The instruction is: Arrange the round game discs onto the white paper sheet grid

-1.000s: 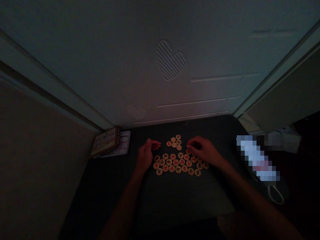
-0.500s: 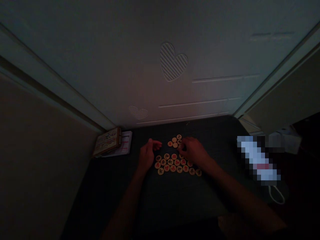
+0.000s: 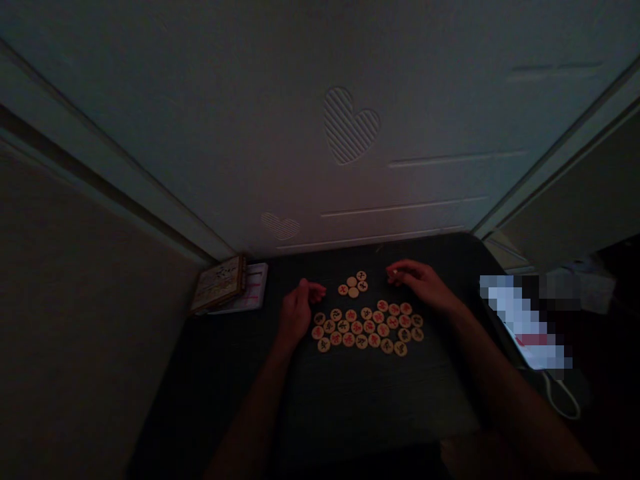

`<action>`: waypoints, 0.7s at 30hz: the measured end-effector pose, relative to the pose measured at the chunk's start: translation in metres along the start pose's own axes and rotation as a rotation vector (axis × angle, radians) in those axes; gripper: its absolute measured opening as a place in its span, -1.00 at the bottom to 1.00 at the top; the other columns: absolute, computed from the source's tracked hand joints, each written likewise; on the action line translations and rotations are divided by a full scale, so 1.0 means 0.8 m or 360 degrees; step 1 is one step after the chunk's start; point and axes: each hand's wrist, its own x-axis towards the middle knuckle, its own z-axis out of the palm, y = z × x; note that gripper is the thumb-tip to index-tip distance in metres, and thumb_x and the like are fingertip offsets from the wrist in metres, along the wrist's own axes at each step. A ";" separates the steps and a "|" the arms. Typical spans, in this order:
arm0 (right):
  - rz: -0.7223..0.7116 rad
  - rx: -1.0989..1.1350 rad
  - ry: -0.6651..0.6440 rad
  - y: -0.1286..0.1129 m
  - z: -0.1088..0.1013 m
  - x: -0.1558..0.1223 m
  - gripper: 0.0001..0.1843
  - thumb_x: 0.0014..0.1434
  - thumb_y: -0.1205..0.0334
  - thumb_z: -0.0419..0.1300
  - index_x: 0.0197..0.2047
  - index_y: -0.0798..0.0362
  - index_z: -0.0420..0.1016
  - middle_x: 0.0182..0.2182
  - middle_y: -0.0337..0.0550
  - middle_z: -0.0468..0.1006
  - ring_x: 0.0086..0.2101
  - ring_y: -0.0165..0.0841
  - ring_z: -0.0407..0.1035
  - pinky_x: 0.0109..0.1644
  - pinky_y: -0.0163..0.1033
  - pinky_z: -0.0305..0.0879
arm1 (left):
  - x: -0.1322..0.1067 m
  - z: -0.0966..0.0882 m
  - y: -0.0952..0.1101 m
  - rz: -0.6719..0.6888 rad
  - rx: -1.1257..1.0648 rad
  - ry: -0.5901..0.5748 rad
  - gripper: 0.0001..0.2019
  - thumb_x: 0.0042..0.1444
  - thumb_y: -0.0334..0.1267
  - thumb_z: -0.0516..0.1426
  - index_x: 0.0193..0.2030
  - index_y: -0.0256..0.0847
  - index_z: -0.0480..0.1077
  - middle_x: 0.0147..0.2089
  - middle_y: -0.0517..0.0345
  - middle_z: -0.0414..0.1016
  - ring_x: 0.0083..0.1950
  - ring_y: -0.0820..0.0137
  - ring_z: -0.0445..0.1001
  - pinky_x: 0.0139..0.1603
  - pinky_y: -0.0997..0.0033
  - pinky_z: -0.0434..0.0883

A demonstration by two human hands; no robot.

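Observation:
Round wooden Chinese chess pieces with red and black characters lie in a staggered block of rows (image 3: pixel 357 327) on the dark table. Beyond them sits a small cluster of several more pieces (image 3: pixel 353 292), two of which show blank faces. My left hand (image 3: pixel 296 312) rests beside the left end of the rows, its fingers loosely curved toward the cluster and holding nothing. Off to the right of the cluster, my right hand (image 3: pixel 417 280) is raised with fingertips pinched together. A pale edge of a Chinese chess piece (image 3: pixel 395 272) shows between them; most of it is hidden.
At the table's back left, a brown patterned box (image 3: pixel 219 283) leans on a white booklet or case (image 3: pixel 256 288). A blurred bright device (image 3: pixel 523 327) with a white cord (image 3: pixel 560 397) is on the right. A white panel with embossed hearts (image 3: pixel 351 125) rises behind the dark tabletop (image 3: pixel 350 393).
My right hand has moved right, away from the cluster, with a piece in its fingertips. The right end of the rows is now uncovered. My left hand stays put.

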 end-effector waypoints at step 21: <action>0.0117 0.0288 0.0072 0.019 0.007 -0.005 -0.60 0.10 -0.05 0.43 -0.07 -0.05 0.55 -0.08 -0.09 0.68 -0.11 -0.23 0.59 0.07 -0.03 0.47 | -0.001 0.000 0.000 -0.0012 0.0058 0.0002 -0.33 0.37 0.26 -0.11 -0.32 -0.22 0.60 -0.36 0.01 0.62 -0.33 0.30 0.51 -0.25 0.29 0.43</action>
